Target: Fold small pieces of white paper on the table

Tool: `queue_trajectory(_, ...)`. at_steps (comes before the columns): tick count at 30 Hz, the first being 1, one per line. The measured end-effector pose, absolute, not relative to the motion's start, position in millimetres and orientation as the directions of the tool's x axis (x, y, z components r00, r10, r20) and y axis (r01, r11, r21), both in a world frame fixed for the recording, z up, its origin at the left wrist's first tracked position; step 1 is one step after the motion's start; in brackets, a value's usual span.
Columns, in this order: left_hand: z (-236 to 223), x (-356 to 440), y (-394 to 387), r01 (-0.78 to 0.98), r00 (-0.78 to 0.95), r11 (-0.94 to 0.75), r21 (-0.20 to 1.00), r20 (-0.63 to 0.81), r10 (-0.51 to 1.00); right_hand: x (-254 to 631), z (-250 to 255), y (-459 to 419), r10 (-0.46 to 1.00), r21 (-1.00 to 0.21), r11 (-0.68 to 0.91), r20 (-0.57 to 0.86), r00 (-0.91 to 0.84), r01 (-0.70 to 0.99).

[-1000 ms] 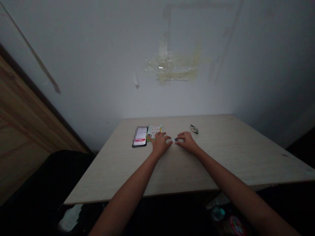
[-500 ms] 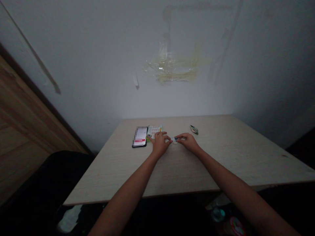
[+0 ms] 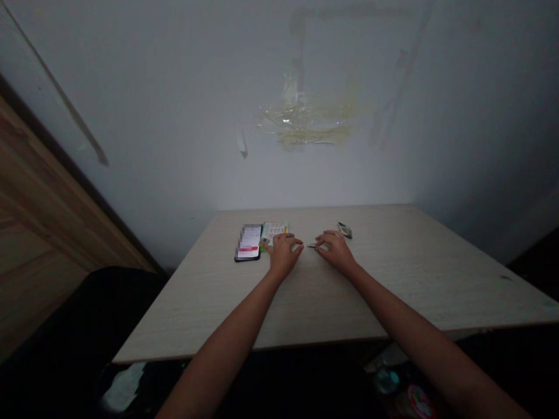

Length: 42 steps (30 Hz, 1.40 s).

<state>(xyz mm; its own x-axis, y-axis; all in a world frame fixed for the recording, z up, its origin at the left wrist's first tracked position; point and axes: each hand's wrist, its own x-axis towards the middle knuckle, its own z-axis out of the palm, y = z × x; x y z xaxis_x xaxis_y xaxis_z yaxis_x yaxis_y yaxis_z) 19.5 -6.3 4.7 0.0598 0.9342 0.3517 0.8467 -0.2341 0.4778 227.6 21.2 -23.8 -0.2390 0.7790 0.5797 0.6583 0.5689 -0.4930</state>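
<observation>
Because the small silver strip (image 3: 311, 245) lies loose on the pale wood-grain table (image 3: 305, 302), a slight brush from the right hand (image 3: 334, 251) could flick it away. The strip sits right of the black phone (image 3: 247, 242), at that hand's curled fingertips; whether they pinch it, I cannot tell. The left hand (image 3: 283, 254), spread and empty, rests nearer the phone, touching a glossy green leaflet (image 3: 274, 233). Farther right of the phone lies a crumpled foil wrapper (image 3: 345, 230).
</observation>
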Motion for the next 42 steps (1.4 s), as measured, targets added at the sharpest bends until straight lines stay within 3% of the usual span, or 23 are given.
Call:
queue_trajectory(5, 3, 19, -6, 0.848, 0.067, -0.236, 0.474, 0.346, 0.936, 228, -27, 24, 0.813, -0.486, 0.547, 0.503, -0.293, 0.682)
queue_trajectory(13, 0, 21, -6, 0.893, 0.105, -0.227, 0.388, 0.311, 0.944, 223, -30, 24, 0.788, -0.462, 0.589, 0.509, -0.346, 0.663)
queue_trajectory(20, -6, 21, -4, 0.906, 0.113, -0.222, 0.362, 0.298, 0.948, 222, -28, 23, 0.798, -0.523, 0.587, 0.505, -0.331, 0.618)
queue_trajectory(28, -3, 19, -4, 0.898, 0.162, -0.246, 0.366, 0.245, 0.956, 225, -30, 26, 0.796, -0.449, 0.567, 0.513, -0.320, 0.691)
queue_trajectory(35, 2, 19, -7, 0.898, 0.115, -0.241, 0.368, 0.333, 0.936, 226, -26, 24, 0.746, -0.367, 0.635, 0.518, -0.417, 0.680)
queue_trajectory(42, 2, 16, -6, 0.886, 0.112, -0.261, 0.383, 0.370, 0.922, 225, -23, 24, 0.719, -0.389, 0.682, 0.514, -0.468, 0.620)
